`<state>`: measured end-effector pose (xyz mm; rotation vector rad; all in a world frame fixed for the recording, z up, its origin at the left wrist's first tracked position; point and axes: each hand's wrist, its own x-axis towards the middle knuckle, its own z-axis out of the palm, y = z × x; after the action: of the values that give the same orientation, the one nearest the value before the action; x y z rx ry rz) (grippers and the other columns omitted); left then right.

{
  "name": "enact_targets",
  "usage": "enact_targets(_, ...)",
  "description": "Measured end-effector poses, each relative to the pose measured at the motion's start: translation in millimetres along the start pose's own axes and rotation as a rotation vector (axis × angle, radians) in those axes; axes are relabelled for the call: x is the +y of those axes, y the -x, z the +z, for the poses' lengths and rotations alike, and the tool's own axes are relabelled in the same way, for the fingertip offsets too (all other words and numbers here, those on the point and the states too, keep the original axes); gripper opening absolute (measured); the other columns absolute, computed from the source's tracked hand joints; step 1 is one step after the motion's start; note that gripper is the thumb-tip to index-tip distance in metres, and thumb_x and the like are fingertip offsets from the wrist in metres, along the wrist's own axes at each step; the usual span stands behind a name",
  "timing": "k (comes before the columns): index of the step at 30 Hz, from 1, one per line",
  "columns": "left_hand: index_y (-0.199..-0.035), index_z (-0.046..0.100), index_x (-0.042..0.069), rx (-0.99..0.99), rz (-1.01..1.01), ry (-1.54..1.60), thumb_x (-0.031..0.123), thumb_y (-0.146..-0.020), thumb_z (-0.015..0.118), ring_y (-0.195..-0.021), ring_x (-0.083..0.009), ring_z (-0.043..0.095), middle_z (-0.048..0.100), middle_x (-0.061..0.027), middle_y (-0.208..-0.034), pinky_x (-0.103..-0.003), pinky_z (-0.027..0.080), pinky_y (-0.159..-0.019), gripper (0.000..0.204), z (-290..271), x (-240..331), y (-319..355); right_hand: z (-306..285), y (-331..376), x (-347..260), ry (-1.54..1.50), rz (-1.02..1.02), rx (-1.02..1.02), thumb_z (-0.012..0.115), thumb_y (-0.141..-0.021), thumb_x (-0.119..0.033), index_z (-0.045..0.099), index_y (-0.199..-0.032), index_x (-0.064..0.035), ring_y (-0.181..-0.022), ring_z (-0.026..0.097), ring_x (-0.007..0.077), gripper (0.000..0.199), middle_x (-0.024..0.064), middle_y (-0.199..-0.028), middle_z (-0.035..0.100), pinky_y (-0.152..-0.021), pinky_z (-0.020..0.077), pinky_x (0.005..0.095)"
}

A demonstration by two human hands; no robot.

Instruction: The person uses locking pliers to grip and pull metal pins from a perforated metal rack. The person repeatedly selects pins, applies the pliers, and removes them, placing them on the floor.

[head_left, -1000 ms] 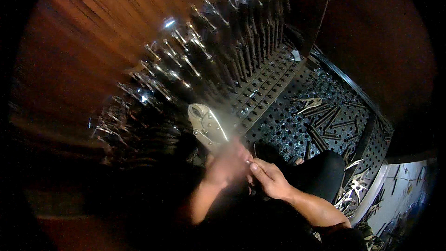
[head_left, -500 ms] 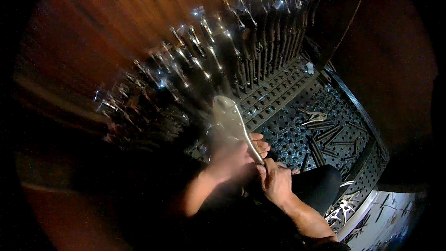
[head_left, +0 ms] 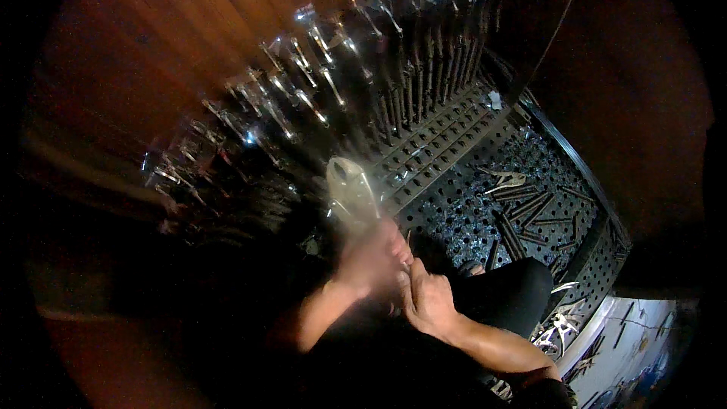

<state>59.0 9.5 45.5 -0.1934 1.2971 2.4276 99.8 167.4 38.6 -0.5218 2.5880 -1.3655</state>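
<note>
A pair of silver metal locking pliers (head_left: 351,191) points away from me, jaws at the far end, blurred by motion. My left hand (head_left: 371,257) is closed round the handles, its fingers curled over them and smeared. Just below it to the right, my right hand (head_left: 430,297) is closed at the handle end, its thumb and fingers pinched together. The two hands nearly touch, and they cover most of the handles. Beyond the jaws stand rows of dark upright rods (head_left: 420,95) topped with shiny metal pieces.
A perforated dark metal platform (head_left: 447,216) spreads to the right, littered with metal bits. On it lie another pair of pliers (head_left: 506,179) and several dark bars (head_left: 534,208). More pliers (head_left: 559,329) lie near its lower right edge. A cord (head_left: 560,23) hangs at upper right.
The pliers have shifted left and their jaws now show from another side. My left fingers, spread before, have curled round the handles. My right hand has moved slightly left.
</note>
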Motion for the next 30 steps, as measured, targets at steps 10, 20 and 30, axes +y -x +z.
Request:
enact_targets(10, -0.080, 0.049, 0.014, 0.231, 0.044, -0.234, 0.042, -0.099, 0.063, -0.061, -0.0108, 0.043, 0.043, 0.0033, -0.070, -0.028, 0.037, -0.054, 0.037, -19, -19, -1, 27, 6, 2, -0.159, -0.104, 0.037, 0.060, -0.090, -0.003, 0.035, -0.144, -0.0029, -0.102, 0.059, 0.0412, 0.060, 0.0232, -0.116, 0.056, -0.086, 0.0491, 0.0477)
enact_targets(20, -0.101, 0.061, 0.008, 0.031, 0.362, -0.535, 0.016, -0.097, 0.067, -0.077, -0.0117, 0.059, 0.062, -0.0001, -0.085, -0.029, 0.050, -0.066, 0.011, -53, -57, -7, 36, 23, 21, -0.411, 0.217, -0.037, 0.046, -0.105, -0.019, 0.053, -0.118, -0.0022, -0.076, 0.066, 0.0303, 0.022, 0.0202, -0.088, 0.062, -0.068, 0.0518, 0.0411)
enact_targets(30, -0.126, 0.056, 0.007, 0.346, -0.133, -0.369, 0.013, -0.100, 0.064, -0.090, -0.0097, 0.060, 0.065, -0.0010, -0.106, -0.028, 0.051, -0.075, 0.028, -16, -104, 79, 34, 81, 46, -0.183, 0.308, -0.065, 0.048, -0.105, -0.021, 0.058, -0.091, -0.0014, -0.061, 0.062, 0.0451, 0.026, 0.0230, -0.067, 0.058, -0.053, 0.0469, 0.0478)
